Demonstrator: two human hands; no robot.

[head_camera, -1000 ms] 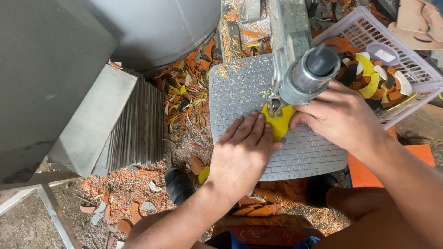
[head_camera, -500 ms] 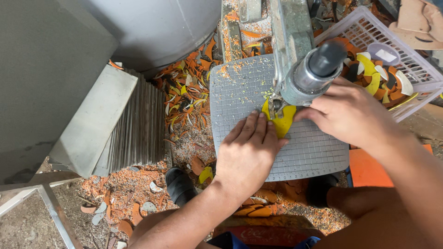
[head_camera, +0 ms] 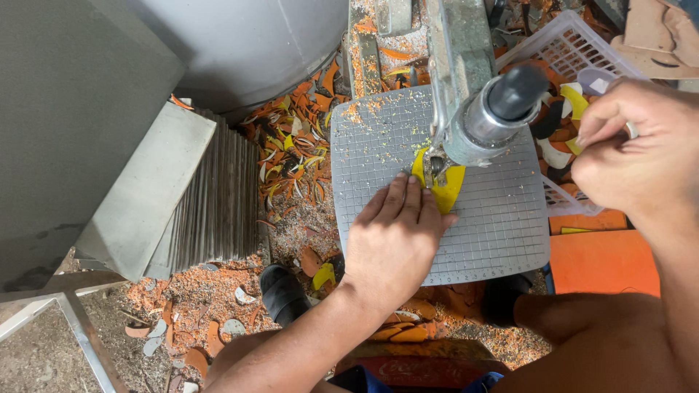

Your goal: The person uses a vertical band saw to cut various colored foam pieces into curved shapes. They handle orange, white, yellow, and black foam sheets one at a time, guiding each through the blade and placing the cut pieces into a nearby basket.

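A yellow curved tile piece (head_camera: 450, 191) lies on the grey gridded saw table (head_camera: 495, 233), right under the saw's round metal head (head_camera: 488, 120). My left hand (head_camera: 397, 233) lies flat on the table, its fingertips pressing on the near edge of the yellow piece. My right hand (head_camera: 641, 153) hovers to the right, off the piece and over the white plastic basket (head_camera: 568, 44). Its fingers are curled together and nothing shows in them.
The basket holds several cut yellow, white and orange pieces. A stack of grey tiles (head_camera: 211, 196) stands on edge at the left. Orange shards (head_camera: 298, 160) and dust litter the floor. An orange sheet (head_camera: 604, 262) lies beside my right knee, and my black sandal (head_camera: 282, 292) is below the table.
My right hand has let go of the yellow piece and moved right and up, over the basket. My left hand stays pressed on the piece, which has turned slightly under the saw.
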